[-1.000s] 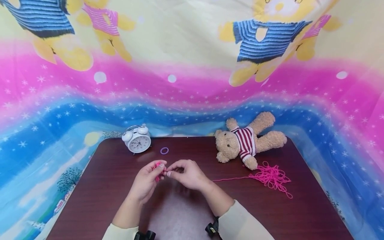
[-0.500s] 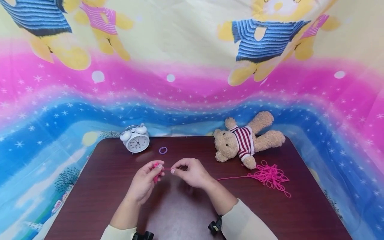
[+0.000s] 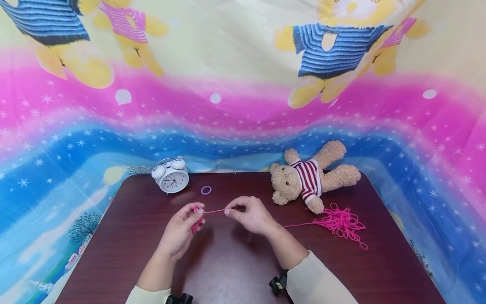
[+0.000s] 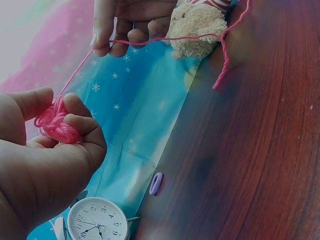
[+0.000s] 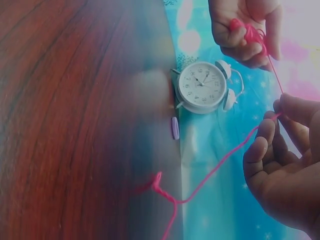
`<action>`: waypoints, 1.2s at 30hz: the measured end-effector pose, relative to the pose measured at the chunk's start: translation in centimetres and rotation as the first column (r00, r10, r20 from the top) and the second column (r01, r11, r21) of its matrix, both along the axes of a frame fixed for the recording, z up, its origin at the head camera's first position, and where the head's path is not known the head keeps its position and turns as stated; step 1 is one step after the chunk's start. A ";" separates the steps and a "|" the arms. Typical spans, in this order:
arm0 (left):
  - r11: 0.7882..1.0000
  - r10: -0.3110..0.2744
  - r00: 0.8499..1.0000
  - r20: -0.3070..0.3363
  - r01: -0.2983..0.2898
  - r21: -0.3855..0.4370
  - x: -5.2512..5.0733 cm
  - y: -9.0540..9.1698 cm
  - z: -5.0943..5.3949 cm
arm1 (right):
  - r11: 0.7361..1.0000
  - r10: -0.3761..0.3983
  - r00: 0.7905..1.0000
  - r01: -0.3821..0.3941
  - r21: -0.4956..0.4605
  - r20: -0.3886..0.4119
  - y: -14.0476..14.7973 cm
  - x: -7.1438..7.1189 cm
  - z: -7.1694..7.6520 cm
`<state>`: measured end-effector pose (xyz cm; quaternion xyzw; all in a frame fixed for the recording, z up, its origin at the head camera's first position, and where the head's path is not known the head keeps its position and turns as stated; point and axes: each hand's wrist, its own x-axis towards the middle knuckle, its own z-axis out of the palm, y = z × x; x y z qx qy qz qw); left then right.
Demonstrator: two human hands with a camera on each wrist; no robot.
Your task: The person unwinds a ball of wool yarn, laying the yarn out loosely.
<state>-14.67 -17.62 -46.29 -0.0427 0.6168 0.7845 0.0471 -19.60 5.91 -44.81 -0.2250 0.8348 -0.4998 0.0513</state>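
Note:
My left hand (image 3: pixel 180 230) holds a small bunch of pink yarn (image 4: pixel 57 122) between thumb and curled fingers. A strand of it runs taut to my right hand (image 3: pixel 250 215), which pinches it between thumb and forefinger. Past the right fingertips the strand (image 5: pixel 215 170) hangs slack, with a short twisted piece (image 4: pixel 222 67) dangling from it. From behind the right wrist it leads along to a loose tangled heap of pink yarn (image 3: pixel 341 226) on the table's right side. Both hands are above the table.
A white twin-bell alarm clock (image 3: pixel 173 177) stands at the back left of the dark wooden table (image 3: pixel 235 270). Beside it lies a purple ring (image 3: pixel 206 190). A teddy bear (image 3: pixel 307 179) in a striped shirt lies at the back right. A printed curtain (image 3: pixel 243 135) hangs behind.
My right hand has drawn away to the right from the left one, and the pink strand between them has grown longer. The left hand keeps its grip, shifting slightly left.

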 end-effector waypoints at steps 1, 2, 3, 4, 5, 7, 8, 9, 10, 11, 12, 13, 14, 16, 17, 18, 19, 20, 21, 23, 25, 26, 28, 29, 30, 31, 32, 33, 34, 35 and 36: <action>1.000 0.000 1.000 -0.003 0.000 0.004 0.0 0.0 0.0 | 1.000 -0.005 1.000 0.005 -0.001 0.000 0.1 0.0 0.0; 1.000 0.000 1.000 -0.006 0.000 0.007 0.0 0.0 -0.1 | 1.000 -0.008 1.000 0.008 -0.006 -0.002 0.3 -0.1 0.0; 1.000 -0.002 1.000 -0.008 0.002 0.008 0.0 0.0 -0.1 | 1.000 -0.011 1.000 0.011 -0.011 -0.002 0.4 -0.1 0.0; 1.000 -0.004 1.000 -0.007 0.004 0.012 -0.1 0.0 -0.1 | 1.000 -0.016 1.000 0.016 -0.013 -0.001 0.6 -0.2 0.0; 1.000 -0.006 1.000 -0.006 0.006 0.015 -0.1 0.0 -0.1 | 1.000 -0.022 1.000 0.022 -0.015 0.000 0.7 -0.2 0.0; 1.000 -0.008 1.000 -0.006 0.008 0.015 -0.1 -0.1 -0.2 | 0.999 -0.030 0.999 0.031 -0.022 0.027 1.0 -0.3 0.1; 1.000 -0.008 1.000 -0.005 0.009 0.013 -0.1 -0.1 -0.2 | 0.999 -0.030 0.999 0.031 -0.031 0.039 1.2 -0.3 0.1; 1.000 -0.009 1.000 -0.001 0.009 0.012 -0.1 -0.1 -0.2 | 0.999 -0.030 0.998 0.032 -0.043 0.061 1.4 -0.3 0.1; 1.000 -0.010 1.000 0.001 0.010 0.014 -0.1 -0.2 -0.2 | 0.998 -0.031 0.996 0.035 -0.052 0.078 1.5 -0.3 0.1; 1.000 -0.011 1.000 0.000 0.011 0.012 -0.1 -0.2 -0.2 | 0.997 -0.031 0.995 0.037 -0.062 0.090 1.7 -0.4 0.2; 1.000 -0.011 1.000 -0.003 0.011 0.009 -0.1 -0.3 -0.3 | 0.996 -0.029 0.994 0.037 -0.075 0.105 1.9 -0.4 0.2; 1.000 -0.011 1.000 -0.004 0.011 0.009 -0.1 -0.3 -0.3 | 0.996 -0.032 0.994 0.040 -0.074 0.100 2.0 -0.4 0.2; 1.000 -0.012 1.000 -0.004 0.012 0.006 -0.1 -0.4 -0.3 | 0.996 -0.035 0.995 0.042 -0.074 0.091 2.2 -0.5 0.3; 1.000 -0.014 1.000 -0.007 0.014 0.001 -0.1 -0.5 -0.3 | 0.997 -0.048 0.997 0.052 -0.055 0.062 2.6 -0.6 0.3; 1.000 -0.013 1.000 -0.008 0.013 -0.004 -0.1 -0.6 -0.3 | 0.997 -0.054 0.997 0.056 -0.044 0.048 2.8 -0.6 0.3; 1.000 -0.012 1.000 -0.007 0.012 -0.006 -0.1 -0.6 -0.2 | 0.998 -0.058 0.998 0.059 -0.034 0.038 3.0 -0.7 0.3; 1.000 -0.011 1.000 -0.004 0.011 -0.005 -0.1 -0.7 -0.2 | 0.998 -0.064 0.998 0.065 -0.021 0.025 3.2 -0.8 0.3; 1.000 -0.011 1.000 -0.002 0.011 -0.006 -0.1 -0.7 -0.2 | 0.998 -0.066 0.997 0.067 -0.019 0.027 3.4 -0.9 0.3; 1.000 -0.010 1.000 0.000 0.010 -0.007 -0.1 -0.8 -0.2 | 0.997 -0.071 0.997 0.072 -0.014 0.027 3.7 -0.9 0.3; 1.000 -0.007 1.000 0.004 0.007 -0.003 -0.1 -0.9 -0.2 | 0.997 -0.077 0.997 0.078 -0.008 0.028 4.1 -1.0 0.3; 1.000 -0.005 1.000 0.005 0.005 -0.004 -0.1 -1.1 -0.2 | 0.996 -0.086 0.996 0.086 -0.005 0.030 4.6 -1.1 0.3; 1.000 -0.005 1.000 0.004 0.005 -0.005 -0.1 -1.1 -0.3 | 0.996 -0.090 0.996 0.090 -0.003 0.030 4.8 -1.1 0.3; 1.000 -0.003 1.000 0.006 0.003 -0.007 -0.1 -1.3 -0.3 | 0.995 -0.100 0.994 0.100 0.002 0.032 5.3 -1.1 0.4; 1.000 0.000 1.000 0.006 0.000 -0.008 -0.1 -1.4 -0.3 | 0.995 -0.103 0.994 0.103 -0.001 0.035 5.5 -1.1 0.4; 1.000 0.001 1.000 0.007 -0.001 -0.011 -0.1 -1.4 -0.3 | 0.994 -0.107 0.993 0.107 0.000 0.040 5.7 -1.1 0.3; 1.000 0.002 1.000 0.008 -0.002 -0.012 -0.1 -1.5 -0.3 | 0.994 -0.113 0.993 0.113 0.003 0.042 6.0 -1.1 0.4; 1.000 0.005 1.000 0.012 -0.005 -0.011 0.0 -1.6 -0.3 | 0.993 -0.117 0.992 0.117 0.005 0.046 6.2 -1.1 0.4; 1.000 0.007 1.000 0.015 -0.007 -0.014 0.0 -1.7 -0.2 | 0.992 -0.123 0.991 0.123 0.008 0.050 6.4 -1.2 0.4; 1.000 0.008 1.000 0.016 -0.008 -0.017 0.0 -1.7 -0.3 | 0.992 -0.127 0.991 0.127 0.013 0.052 6.7 -1.2 0.4; 1.000 0.009 1.000 0.017 -0.009 -0.019 0.0 -1.8 -0.3 | 0.991 -0.132 0.990 0.131 0.019 0.054 6.9 -1.2 0.4; 1.000 0.011 1.000 0.019 -0.010 -0.020 0.0 -1.9 -0.3 | 0.990 -0.138 0.989 0.136 0.025 0.055 7.2 -1.2 0.4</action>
